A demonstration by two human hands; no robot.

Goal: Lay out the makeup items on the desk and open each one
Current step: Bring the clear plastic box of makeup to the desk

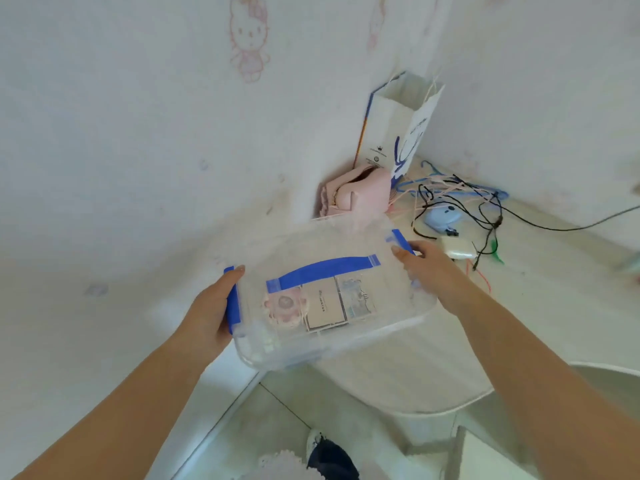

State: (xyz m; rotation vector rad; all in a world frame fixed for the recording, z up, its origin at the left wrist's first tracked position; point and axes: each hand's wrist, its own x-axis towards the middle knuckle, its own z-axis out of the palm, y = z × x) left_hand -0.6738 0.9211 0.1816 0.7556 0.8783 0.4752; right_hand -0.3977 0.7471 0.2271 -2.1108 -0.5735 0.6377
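I hold a clear plastic storage box (391, 306) with a lid, a blue handle and blue side latches, tilted above the desk's front edge. My left hand (207, 311) grips its left end at the blue latch. My right hand (427, 268) grips the right end. Through the lid I see makeup items: a pink paw-shaped compact (284, 306), a pale rectangular palette (325, 310) and a bluish printed case (356, 294).
The white desk (536, 299) runs into a wall corner. At the back stand a white paper bag (394, 126) and a pink pouch (356, 195). Tangled cables and hangers (464, 199), a small blue device (443, 218) and a white case (457, 249) lie right of the box.
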